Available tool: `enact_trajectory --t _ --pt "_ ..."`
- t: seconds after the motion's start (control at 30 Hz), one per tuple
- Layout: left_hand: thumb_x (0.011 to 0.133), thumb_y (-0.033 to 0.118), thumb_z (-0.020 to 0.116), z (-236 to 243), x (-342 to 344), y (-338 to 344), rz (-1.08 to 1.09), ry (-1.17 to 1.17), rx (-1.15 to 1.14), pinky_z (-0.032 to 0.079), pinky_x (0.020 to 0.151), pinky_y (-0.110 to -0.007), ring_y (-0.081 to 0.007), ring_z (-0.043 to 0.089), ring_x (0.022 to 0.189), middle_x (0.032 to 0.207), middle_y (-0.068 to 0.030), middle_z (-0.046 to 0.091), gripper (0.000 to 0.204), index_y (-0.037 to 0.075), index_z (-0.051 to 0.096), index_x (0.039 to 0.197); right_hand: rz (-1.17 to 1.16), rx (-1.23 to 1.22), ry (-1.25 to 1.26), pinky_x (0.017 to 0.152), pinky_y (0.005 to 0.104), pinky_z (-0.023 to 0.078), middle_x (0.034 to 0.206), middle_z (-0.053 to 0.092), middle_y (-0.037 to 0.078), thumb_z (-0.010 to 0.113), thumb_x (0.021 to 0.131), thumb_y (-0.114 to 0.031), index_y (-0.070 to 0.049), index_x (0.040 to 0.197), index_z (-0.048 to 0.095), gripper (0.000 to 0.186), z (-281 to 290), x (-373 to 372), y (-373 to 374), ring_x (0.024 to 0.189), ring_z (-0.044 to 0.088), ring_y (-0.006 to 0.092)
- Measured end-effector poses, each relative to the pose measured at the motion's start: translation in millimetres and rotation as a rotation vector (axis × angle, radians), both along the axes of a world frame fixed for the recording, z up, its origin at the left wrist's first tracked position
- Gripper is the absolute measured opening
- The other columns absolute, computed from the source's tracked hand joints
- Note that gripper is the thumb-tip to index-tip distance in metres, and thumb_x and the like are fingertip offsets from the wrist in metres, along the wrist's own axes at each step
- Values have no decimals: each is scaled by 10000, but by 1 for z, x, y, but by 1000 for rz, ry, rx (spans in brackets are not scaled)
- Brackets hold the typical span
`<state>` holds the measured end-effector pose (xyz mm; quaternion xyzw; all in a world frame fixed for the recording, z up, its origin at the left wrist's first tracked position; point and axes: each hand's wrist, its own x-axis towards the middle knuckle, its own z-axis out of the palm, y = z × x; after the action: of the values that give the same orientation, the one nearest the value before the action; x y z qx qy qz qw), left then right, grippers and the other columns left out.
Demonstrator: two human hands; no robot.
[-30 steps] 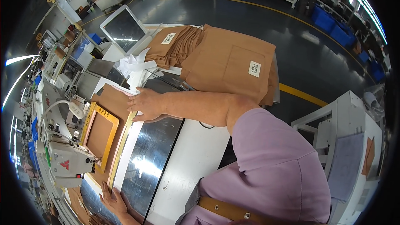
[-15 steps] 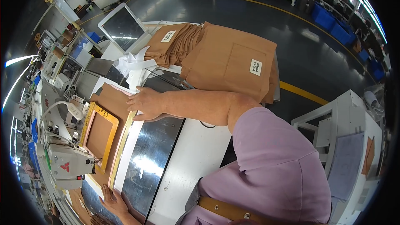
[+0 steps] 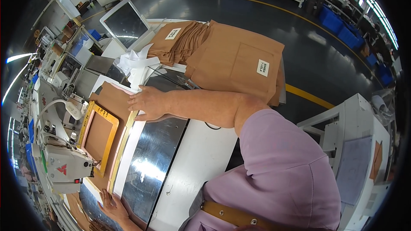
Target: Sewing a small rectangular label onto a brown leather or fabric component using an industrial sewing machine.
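A brown fabric panel (image 3: 116, 99) lies on a flat plate at the sewing machine head (image 3: 68, 162). On top of it sits a yellow rectangular clamp frame (image 3: 112, 139), with brown fabric showing through its opening. A pale yellow strip (image 3: 123, 150) runs along the panel's near edge, beside a white border. My right hand (image 3: 148, 102) rests at the far end of this edge, fingers spread and flat. At the other end, my left hand (image 3: 112, 207) touches the plate's corner by the strip, fingers stretched out. Neither hand grips anything visible; the fingertips' undersides are hidden.
Stacked brown fabric pieces (image 3: 235, 60) with white labels lie beyond my right forearm. Scissors-like metal tools (image 3: 188, 83) and crumpled white material (image 3: 132, 62) are near them. A screen (image 3: 125, 23) stands behind. A shiny metal plate (image 3: 150, 162) lies toward my body; a white cabinet (image 3: 364, 145) stands right.
The machine, panel and hands appear slightly farther left in the picture, as the whole view has shifted a little. Both hands keep their places along the panel's edge.
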<state>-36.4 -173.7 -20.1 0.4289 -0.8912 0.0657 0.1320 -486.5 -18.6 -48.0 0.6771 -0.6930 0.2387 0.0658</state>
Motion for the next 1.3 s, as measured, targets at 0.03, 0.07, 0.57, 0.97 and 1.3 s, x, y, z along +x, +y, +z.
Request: enact_trajectory --t 0.03,0.07,0.57,0.97,1.3 --pt "980 340 517 1 0 1 0 1 -1 162 1245 -460 -272 491 1403 1364 -152 645 517 -28 637 1323 -3 -4 -4 1193 576 269 1455 573 100 546 965 -497 -134 1309 661 514 -1 0 0 1421 457 234" --pt "980 334 519 2 -2 3 10 11 17 164 1244 -460 -271 502 1394 1355 -152 651 508 -28 644 1313 -1 -5 -4 1193 576 269 1455 573 100 546 965 -497 -134 1309 661 514 0 0 0 1421 457 234" --pt "999 432 505 -8 16 -9 36 80 -135 232 1206 -497 -282 501 1389 1409 -127 612 534 54 629 1355 0 28 2 1197 563 271 1467 562 96 543 964 -495 -139 1314 659 512 7 1 -2 1405 477 243" --pt "998 480 447 4 0 4 105 -82 -11 194 1226 -497 -298 448 1430 1454 -141 575 634 35 551 1438 -64 121 -39 1234 567 163 1581 425 106 486 958 -577 -90 1468 515 706 10 4 1 1509 300 278" --pt "1011 313 502 -1 6 -4 -1 -1 -45 315 1165 -492 -296 603 1279 1288 -127 694 435 5 690 1255 -133 178 -11 1232 560 183 1582 411 135 456 992 -544 -27 1485 469 714 12 0 7 1507 306 284"
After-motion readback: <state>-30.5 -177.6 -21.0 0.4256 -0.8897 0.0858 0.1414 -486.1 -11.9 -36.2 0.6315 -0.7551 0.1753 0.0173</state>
